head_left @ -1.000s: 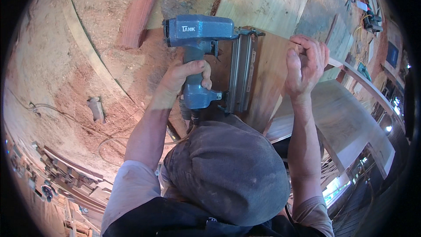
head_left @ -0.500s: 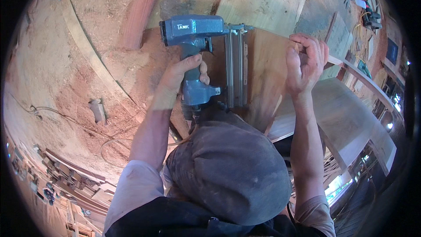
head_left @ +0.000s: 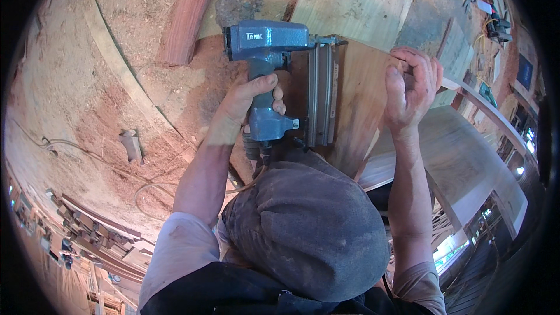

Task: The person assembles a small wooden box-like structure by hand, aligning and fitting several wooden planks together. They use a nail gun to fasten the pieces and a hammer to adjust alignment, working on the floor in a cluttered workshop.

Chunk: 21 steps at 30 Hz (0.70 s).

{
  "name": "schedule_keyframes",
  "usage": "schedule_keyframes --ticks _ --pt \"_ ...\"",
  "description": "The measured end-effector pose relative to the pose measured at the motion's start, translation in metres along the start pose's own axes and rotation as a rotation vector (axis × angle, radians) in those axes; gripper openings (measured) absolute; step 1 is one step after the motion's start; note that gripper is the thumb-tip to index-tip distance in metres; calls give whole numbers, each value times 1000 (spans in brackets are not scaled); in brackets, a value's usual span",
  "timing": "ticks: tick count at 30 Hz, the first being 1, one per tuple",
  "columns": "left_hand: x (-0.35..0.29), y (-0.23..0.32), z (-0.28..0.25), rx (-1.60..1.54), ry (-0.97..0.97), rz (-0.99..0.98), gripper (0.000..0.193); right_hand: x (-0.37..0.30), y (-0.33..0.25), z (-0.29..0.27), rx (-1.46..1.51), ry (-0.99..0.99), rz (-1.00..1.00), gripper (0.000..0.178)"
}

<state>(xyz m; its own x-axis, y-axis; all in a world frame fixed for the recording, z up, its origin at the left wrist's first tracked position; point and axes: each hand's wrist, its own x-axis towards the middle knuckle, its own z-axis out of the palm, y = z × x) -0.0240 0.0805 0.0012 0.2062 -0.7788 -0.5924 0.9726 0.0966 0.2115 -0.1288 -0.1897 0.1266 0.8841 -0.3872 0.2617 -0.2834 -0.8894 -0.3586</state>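
Observation:
My left hand (head_left: pixel 256 94) is wrapped around the handle of a blue nail gun (head_left: pixel 274 38), its thumb across the grip below the trigger. The gun's silver magazine (head_left: pixel 322 93) stands along the left side of a brown wooden board (head_left: pixel 361 87), and its nose lies near the board's far left corner. I cannot tell whether the nose touches the wood. At the board's far right corner, my right hand (head_left: pixel 413 84) is closed, thumb and curled fingers pinching the edge. A dark cloth cap (head_left: pixel 309 227) hides the board's near end.
A pale wide board (head_left: pixel 350 3) lies beyond the gun, with a reddish plank (head_left: pixel 185 17) to its left. Larger panels (head_left: pixel 466 157) lean at the right. An air hose (head_left: pixel 140 189) trails over the dusty floor near a small wood block (head_left: pixel 131 146). Scraps (head_left: pixel 96 227) are heaped lower left.
The nail gun in my left hand has shifted slightly to the right, closer to the brown board. My right hand keeps its hold at the board's corner. The view has moved a little.

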Motion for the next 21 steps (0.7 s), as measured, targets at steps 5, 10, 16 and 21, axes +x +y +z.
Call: schedule_keyframes --ticks 5,10,16,21 --pt "-3 2 -1 24 40 -19 32 -2 1 -1 -4 -5 -7 21" --pt "-5 12 15 87 120 -60 27 0 -1 0 -26 -3 -6 22" --pt "-63 63 48 436 194 162 33 0 0 -6 -48 -66 3 20" --pt "-161 126 26 980 691 466 47 -2 11 -6 -118 -126 -50 20"
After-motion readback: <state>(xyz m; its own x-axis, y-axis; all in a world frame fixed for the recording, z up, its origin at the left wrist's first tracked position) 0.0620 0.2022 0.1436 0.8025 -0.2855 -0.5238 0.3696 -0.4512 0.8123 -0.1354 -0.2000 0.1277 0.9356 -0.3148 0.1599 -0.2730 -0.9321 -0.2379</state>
